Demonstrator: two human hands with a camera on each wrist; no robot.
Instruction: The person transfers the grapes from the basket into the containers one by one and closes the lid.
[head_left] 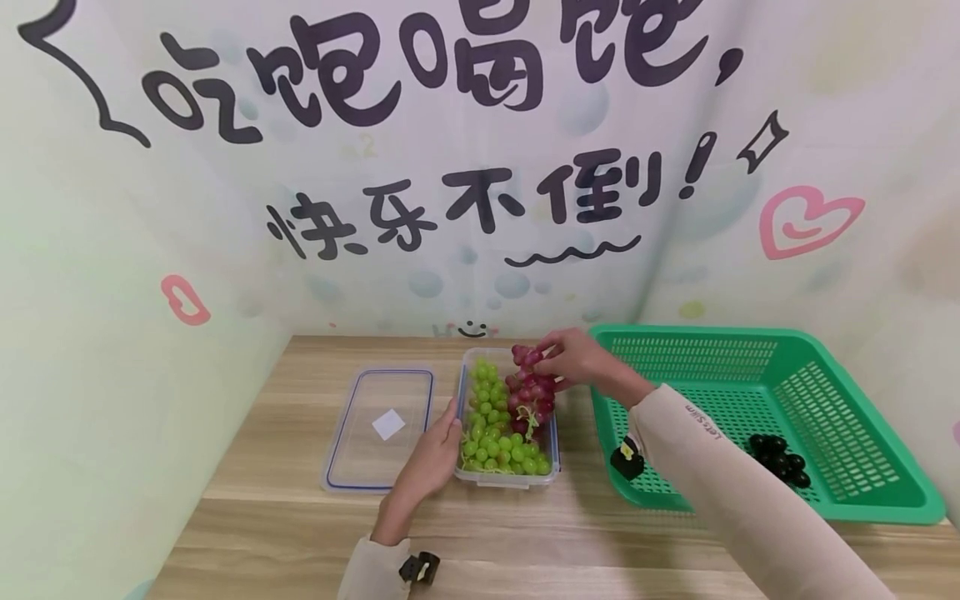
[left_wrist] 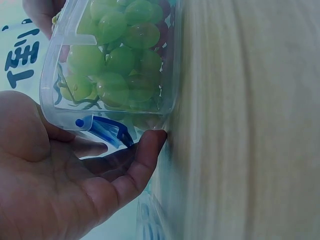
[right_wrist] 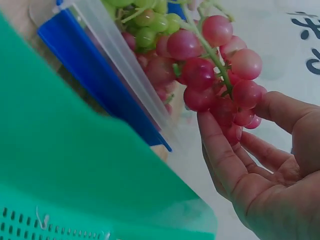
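Observation:
A clear plastic container [head_left: 512, 481] with blue side latches stands on the table. Green grapes [head_left: 491, 446] lie along its left side and across its front. At its back right, a bunch of red grapes [head_left: 531, 390] is pinched between the thumb and fingers of my right hand [head_left: 576, 358]. The right wrist view shows the upper end of this red bunch [right_wrist: 220, 85] raised above the rim, stem exposed. My left hand [head_left: 431, 460] holds the container's left wall, its fingers bent beside a blue latch [left_wrist: 107, 130]. More red grapes are partly hidden inside the container.
The container's lid [head_left: 382, 458], clear with a blue seal and a white square label, lies flat to the left. A green perforated basket [head_left: 825, 508] stands to the right, holding dark grapes [head_left: 780, 461] partly behind my right sleeve. A printed cloth [head_left: 450, 292] hangs behind the table.

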